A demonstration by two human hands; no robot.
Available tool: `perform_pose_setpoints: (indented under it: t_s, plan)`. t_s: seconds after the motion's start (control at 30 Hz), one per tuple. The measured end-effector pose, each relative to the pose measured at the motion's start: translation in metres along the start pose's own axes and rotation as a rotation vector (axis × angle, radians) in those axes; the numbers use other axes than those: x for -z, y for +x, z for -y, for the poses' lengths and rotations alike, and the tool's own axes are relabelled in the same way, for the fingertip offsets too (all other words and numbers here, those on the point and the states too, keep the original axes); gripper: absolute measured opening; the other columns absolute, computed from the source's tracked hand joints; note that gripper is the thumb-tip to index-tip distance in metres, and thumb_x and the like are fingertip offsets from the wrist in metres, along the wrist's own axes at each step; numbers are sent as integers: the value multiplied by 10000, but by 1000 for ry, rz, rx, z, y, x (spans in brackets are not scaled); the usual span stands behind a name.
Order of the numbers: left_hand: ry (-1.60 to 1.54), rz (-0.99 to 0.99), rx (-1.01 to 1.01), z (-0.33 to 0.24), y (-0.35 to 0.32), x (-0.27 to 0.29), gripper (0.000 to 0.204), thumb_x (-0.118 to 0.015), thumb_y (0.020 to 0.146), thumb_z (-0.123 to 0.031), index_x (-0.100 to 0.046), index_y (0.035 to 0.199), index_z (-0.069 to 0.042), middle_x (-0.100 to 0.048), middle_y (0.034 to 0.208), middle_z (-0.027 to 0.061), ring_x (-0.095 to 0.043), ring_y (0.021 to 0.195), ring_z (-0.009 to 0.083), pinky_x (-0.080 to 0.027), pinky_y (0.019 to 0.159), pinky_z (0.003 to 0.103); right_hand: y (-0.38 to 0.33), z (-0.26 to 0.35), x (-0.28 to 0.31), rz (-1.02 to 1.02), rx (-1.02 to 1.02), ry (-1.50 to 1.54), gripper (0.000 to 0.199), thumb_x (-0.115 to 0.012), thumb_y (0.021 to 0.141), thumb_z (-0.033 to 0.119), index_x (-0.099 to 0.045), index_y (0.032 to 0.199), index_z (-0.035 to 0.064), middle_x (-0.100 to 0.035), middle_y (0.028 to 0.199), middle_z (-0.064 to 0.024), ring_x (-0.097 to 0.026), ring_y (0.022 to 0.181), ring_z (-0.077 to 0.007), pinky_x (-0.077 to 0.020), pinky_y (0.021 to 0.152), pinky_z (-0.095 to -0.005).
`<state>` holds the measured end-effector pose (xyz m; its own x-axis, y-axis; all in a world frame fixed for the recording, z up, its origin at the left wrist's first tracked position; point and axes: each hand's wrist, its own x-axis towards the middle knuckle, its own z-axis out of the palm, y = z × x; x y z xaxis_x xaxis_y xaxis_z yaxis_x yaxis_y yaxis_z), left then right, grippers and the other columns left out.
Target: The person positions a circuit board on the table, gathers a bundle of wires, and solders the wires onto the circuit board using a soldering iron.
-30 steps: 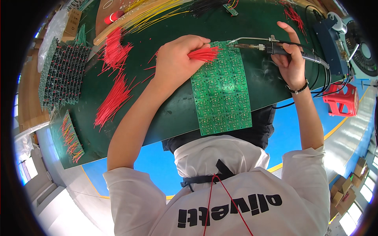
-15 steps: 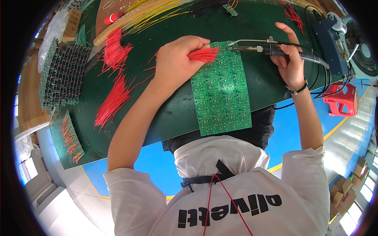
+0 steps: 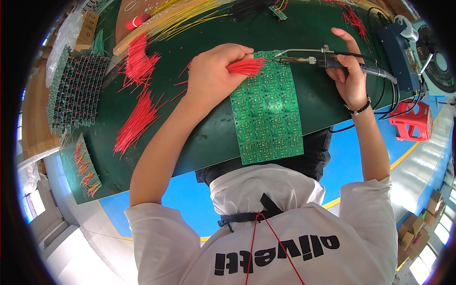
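Green circuit board (image 3: 268,118) lies with its far left corner at the left hand (image 3: 211,71), which is closed around a bundle of red wires (image 3: 247,67), while the right hand (image 3: 350,78) grips a soldering iron (image 3: 327,62) with one finger raised. During the last second, the iron has shifted slightly nearer over the board's far end and the left hand stayed, so careful soldering there seems to be in progress. Loose red wires (image 3: 136,121) cover the tabletop (image 3: 204,147) at left, yellow wires (image 3: 194,19) lie far, and beyond, at right, stands a red stool (image 3: 412,122).
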<state>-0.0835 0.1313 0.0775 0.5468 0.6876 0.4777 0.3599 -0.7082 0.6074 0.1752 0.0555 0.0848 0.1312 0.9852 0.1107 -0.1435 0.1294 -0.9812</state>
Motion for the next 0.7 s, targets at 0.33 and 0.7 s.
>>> perform_pose_setpoints:
  t_s: [0.33,0.7]
  plan:
    - [8,-4,-2,0,0,0,158,-682,748,-50,-541,713,13,-683,901,99,-649,756,197,-499,665,268,0,1,-1,11,0,-3,531,-396,814,120,-340,1334,30,-283,455,69,-231,421,-32,-211,446,-206]
    - [1,0,10,-2,1,0,206,-686,747,-48,-499,682,7,-680,875,110,-656,779,196,-488,651,263,-1,-2,1,-16,9,-1,532,-392,807,111,-345,1330,27,-284,452,70,-229,420,-30,-212,445,-204]
